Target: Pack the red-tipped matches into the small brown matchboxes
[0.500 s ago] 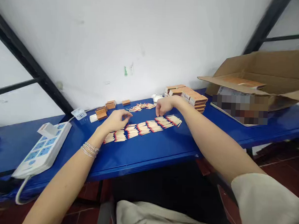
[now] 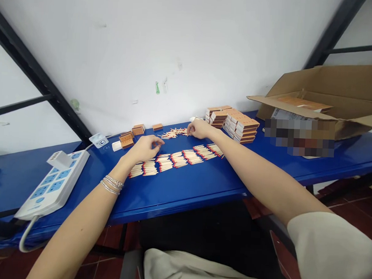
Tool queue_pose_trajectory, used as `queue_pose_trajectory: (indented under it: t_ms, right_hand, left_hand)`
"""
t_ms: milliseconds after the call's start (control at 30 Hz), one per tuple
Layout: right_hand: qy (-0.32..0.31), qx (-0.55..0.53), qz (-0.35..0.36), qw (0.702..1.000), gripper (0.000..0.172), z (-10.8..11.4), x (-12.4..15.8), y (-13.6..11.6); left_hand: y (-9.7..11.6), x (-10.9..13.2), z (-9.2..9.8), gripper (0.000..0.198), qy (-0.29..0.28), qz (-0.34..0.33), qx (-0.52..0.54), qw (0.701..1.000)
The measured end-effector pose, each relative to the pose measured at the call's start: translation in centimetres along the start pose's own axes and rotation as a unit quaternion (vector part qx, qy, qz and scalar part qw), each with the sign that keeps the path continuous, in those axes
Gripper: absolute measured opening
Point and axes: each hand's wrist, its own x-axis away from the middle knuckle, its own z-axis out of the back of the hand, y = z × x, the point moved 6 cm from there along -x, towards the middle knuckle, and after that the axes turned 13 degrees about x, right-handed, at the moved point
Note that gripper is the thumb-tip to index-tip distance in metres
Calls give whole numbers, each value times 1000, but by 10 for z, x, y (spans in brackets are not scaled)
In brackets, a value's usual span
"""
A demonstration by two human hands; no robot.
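Note:
On the blue table (image 2: 187,184), wooden matches with red heads lie in a row of several neat bundles (image 2: 178,159). Behind them is a loose, jumbled heap of matches (image 2: 174,133). My left hand (image 2: 147,148) rests by the left part of the row, its fingers loosely curved and apart from the thumb, with nothing visible between them. At the right end of the heap my right hand (image 2: 199,128) points its fingers down, drawn together in a pinch; whatever they hold is too small to make out. My right forearm covers part of the row's right end.
Stacked matchboxes (image 2: 240,123) stand at the back right, beside an open cardboard box (image 2: 324,86). More matchboxes (image 2: 126,139) lie at the back left. A white power strip (image 2: 56,187) with a plugged-in adapter occupies the left side. The wall closes off the back.
My right hand has moved left and back, from above the row of bundles to the right end of the loose heap. My left hand has stayed nearly still.

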Motion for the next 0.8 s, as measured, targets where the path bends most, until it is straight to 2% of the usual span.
queue_pose_trajectory:
  t_ms: [100,233,400,533,700,800]
  right_hand:
    - [13,-12,-7,1000,20,4,0,0]
    - [13,-85,-15,996,20,15,3,3]
    - [-66,-124,30,990,32,25,10,-1]
    - [-91,-106,33,990,37,29,15,-2]
    - [-121,-168,10,978,24,24,18,7]
    - [-136,-145,-12,980,14,22,18,18]
  left_hand:
    - [0,0,1,33,-1,2,0,1000]
    - [1,1,1,34,0,-3,2,1000]
    - [0,0,0,33,-1,-1,-2,1000]
    - [-1,0,0,32,0,-2,1,1000]
    - [-3,0,-1,32,-4,-1,9,1000]
    - [-3,0,-1,32,-4,-1,9,1000]
